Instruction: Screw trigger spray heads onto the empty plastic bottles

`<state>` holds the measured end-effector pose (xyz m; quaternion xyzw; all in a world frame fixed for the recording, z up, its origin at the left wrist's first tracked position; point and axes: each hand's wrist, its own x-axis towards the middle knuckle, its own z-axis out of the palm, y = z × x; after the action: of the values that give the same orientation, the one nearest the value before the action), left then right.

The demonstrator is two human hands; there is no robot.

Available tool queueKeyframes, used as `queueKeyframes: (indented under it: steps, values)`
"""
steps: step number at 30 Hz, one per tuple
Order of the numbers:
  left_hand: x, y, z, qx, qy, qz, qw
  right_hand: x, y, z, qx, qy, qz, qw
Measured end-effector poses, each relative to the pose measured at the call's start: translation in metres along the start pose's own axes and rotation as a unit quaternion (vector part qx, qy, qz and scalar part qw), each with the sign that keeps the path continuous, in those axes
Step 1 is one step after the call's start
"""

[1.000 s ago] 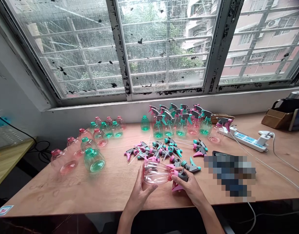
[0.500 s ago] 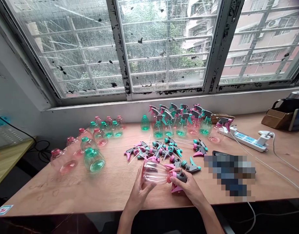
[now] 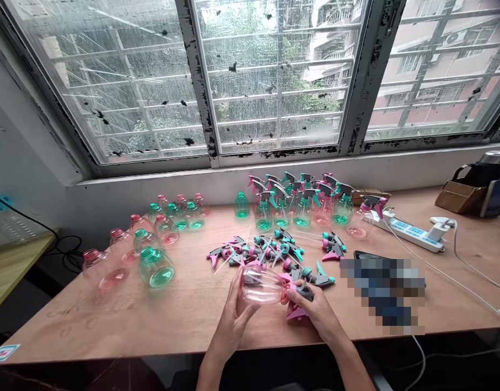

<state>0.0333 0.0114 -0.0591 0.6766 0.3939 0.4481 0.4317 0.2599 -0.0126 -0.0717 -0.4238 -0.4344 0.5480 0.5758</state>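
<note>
A clear pink bottle (image 3: 261,287) lies sideways in the air above the table's front, its neck pointing right. My left hand (image 3: 236,307) is closed around its base end. At the neck, my right hand (image 3: 309,307) grips a grey-and-pink spray head (image 3: 304,293) that sits against the bottle's mouth. Whether the thread is fully engaged I cannot tell. Just behind the bottle lies a pile of loose spray heads (image 3: 270,248), pink, green and grey, with thin tubes. A pink trigger (image 3: 298,314) shows below my right fingers.
Open-necked pink and green bottles, such as one green bottle (image 3: 156,267), stand at the left. Bottles with spray heads (image 3: 302,209) crowd by the window wall. A power strip (image 3: 413,232), a blurred dark object (image 3: 382,290) and cables lie on the right.
The bottle and spray head stay between my hands, with a slight turn of the fingers at the neck. The whole view has shifted a little.
</note>
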Motion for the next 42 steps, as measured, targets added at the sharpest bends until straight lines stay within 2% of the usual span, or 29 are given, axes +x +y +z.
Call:
queueKeyframes:
  steps: [4, 9, 12, 15, 17, 20, 22, 25, 27, 29, 32, 35, 38, 40, 42]
  values:
    - [0.0, -0.001, 0.0, 0.052, 0.025, 0.028, 0.998, 0.002, 0.0, -0.001, 0.021, 0.025, 0.008, 0.999]
    - [0.002, -0.005, -0.003, 0.058, 0.037, 0.056, 0.996, 0.002, -0.005, 0.006, 0.034, 0.031, 0.05, 0.998]
    - [0.004, 0.0, -0.003, 0.055, 0.046, 0.097, 0.993, 0.001, -0.011, 0.015, 0.057, 0.04, 0.069, 0.995]
    - [0.003, 0.01, -0.004, 0.092, 0.072, 0.138, 0.984, -0.003, -0.018, 0.022, 0.071, 0.046, 0.056, 0.995]
    - [0.0, 0.017, -0.006, 0.101, 0.091, 0.119, 0.984, -0.007, -0.023, 0.025, 0.065, 0.045, 0.023, 0.997]
    - [-0.004, 0.027, -0.008, 0.021, 0.102, 0.031, 0.994, -0.013, -0.028, 0.028, 0.036, 0.044, -0.03, 0.998]
    - [-0.005, 0.034, -0.008, -0.022, 0.12, 0.0, 0.992, -0.016, -0.029, 0.029, 0.018, 0.041, -0.048, 0.998]
    - [-0.005, 0.04, -0.009, -0.017, 0.138, 0.037, 0.99, -0.017, -0.026, 0.031, 0.014, 0.022, -0.044, 0.999]
    - [-0.005, 0.041, -0.011, -0.004, 0.123, 0.08, 0.989, -0.015, -0.023, 0.032, 0.019, 0.002, -0.028, 0.999]
    - [-0.005, 0.038, -0.013, 0.004, 0.095, 0.093, 0.991, -0.013, -0.021, 0.032, 0.017, -0.007, -0.023, 1.0]
    - [-0.006, 0.031, -0.017, -0.042, 0.069, 0.051, 0.995, -0.013, -0.024, 0.029, -0.015, 0.0, -0.049, 0.999]
    - [-0.004, 0.028, -0.02, -0.101, 0.085, 0.015, 0.991, -0.017, -0.031, 0.027, -0.077, -0.003, -0.099, 0.992]
    - [-0.003, 0.032, -0.022, -0.107, 0.103, -0.002, 0.989, -0.021, -0.036, 0.028, -0.157, -0.017, -0.164, 0.974]
    - [-0.004, 0.036, -0.021, -0.105, 0.101, -0.01, 0.989, -0.023, -0.035, 0.028, -0.149, -0.034, -0.141, 0.978]
    - [-0.006, 0.04, -0.019, -0.099, 0.092, -0.007, 0.991, -0.024, -0.033, 0.028, -0.099, -0.055, -0.084, 0.99]
